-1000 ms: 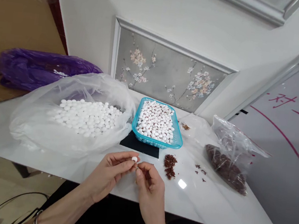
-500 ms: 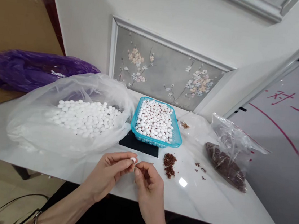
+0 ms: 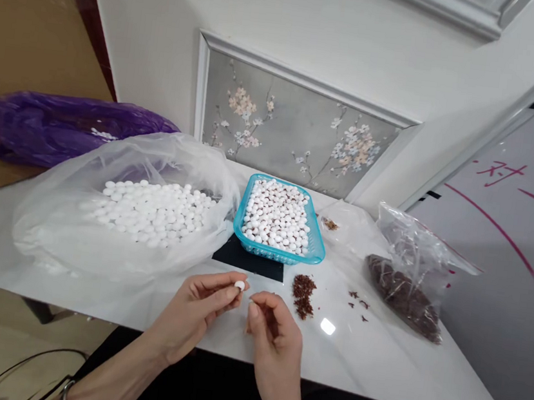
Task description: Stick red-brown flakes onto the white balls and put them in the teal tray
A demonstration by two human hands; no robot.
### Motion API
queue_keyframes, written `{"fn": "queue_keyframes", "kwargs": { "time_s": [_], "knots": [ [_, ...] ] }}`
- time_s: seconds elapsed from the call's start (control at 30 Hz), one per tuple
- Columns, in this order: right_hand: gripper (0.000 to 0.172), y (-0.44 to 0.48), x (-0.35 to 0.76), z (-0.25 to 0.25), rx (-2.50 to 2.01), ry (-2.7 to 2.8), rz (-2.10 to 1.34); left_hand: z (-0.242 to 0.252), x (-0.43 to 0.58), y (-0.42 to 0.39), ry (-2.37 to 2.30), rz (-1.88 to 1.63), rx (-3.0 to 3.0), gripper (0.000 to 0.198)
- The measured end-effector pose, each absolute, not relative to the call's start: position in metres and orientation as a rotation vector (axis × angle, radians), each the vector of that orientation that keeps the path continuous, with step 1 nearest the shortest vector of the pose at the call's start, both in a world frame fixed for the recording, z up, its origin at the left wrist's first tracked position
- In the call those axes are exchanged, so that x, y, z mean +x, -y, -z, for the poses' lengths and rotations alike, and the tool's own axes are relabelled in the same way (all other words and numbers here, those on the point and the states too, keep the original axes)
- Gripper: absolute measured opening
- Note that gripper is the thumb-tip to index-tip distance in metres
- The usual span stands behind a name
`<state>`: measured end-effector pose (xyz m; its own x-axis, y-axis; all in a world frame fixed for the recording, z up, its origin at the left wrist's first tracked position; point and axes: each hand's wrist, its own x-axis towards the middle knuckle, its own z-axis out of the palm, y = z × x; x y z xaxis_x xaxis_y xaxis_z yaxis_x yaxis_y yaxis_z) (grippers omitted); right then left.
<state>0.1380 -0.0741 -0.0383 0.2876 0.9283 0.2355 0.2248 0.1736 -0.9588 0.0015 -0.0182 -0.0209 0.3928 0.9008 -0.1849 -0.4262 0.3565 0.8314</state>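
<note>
Between the thumb and fingers of my left hand [image 3: 197, 315] is a small white oval bead [image 3: 239, 285]. My right hand [image 3: 278, 344] is just to its right, thumb and index finger closed together; whatever is between them, if anything, is too small to make out. A small gap separates the two hands above the table's front edge. Beyond them stands a blue plastic basket [image 3: 317, 253] filled with white beads, some showing reddish-brown bits. To the right of my hands lies a heap of tiny reddish-brown pieces [image 3: 302, 295].
A large clear plastic bag [image 3: 61, 213] of white beads lies open at left, with a purple bag [image 3: 52, 128] behind it. A black flat pad [image 3: 250, 260] is partly under the basket. A zip bag [image 3: 401, 294] of brown pieces rests at right, near a few scattered bits [image 3: 353, 294].
My right hand has drawn slightly to the right, away from the bead. My left hand keeps its hold on the bead, nearly in place.
</note>
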Motion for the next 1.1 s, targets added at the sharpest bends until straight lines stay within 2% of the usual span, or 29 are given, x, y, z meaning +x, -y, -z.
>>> {"fn": "queue_keyframes", "kwargs": {
  "time_s": [0.13,0.27,0.5,0.7,0.87,0.97,1.1],
  "knots": [
    [0.015,0.085,0.162,0.035,-1.423,1.156,-0.545,0.024,0.001,0.018,-0.727,-0.944,0.785,0.024],
    [0.022,0.088,0.191,0.035,-1.65,1.172,-0.453,0.022,0.004,0.017,-0.805,-0.975,0.814,0.016],
    [0.02,0.08,0.191,0.046,-1.883,1.527,-0.096,-0.02,0.04,-0.012,-0.933,-1.199,1.282,0.017],
    [0.026,0.078,0.193,0.064,-1.983,1.641,0.083,-0.045,0.045,-0.055,-0.905,-1.262,1.634,0.053],
    [0.026,0.081,0.189,0.066,-1.998,1.603,0.086,-0.062,-0.023,-0.061,-1.245,-1.075,2.052,0.028],
    [0.027,0.082,0.183,0.062,-2.01,1.573,0.048,-0.061,-0.066,-0.065,-1.489,-0.797,2.21,0.026],
    [0.028,0.083,0.18,0.059,-1.893,1.531,-0.077,-0.046,-0.087,-0.066,-1.534,-0.714,2.249,0.023]
  ]
}}
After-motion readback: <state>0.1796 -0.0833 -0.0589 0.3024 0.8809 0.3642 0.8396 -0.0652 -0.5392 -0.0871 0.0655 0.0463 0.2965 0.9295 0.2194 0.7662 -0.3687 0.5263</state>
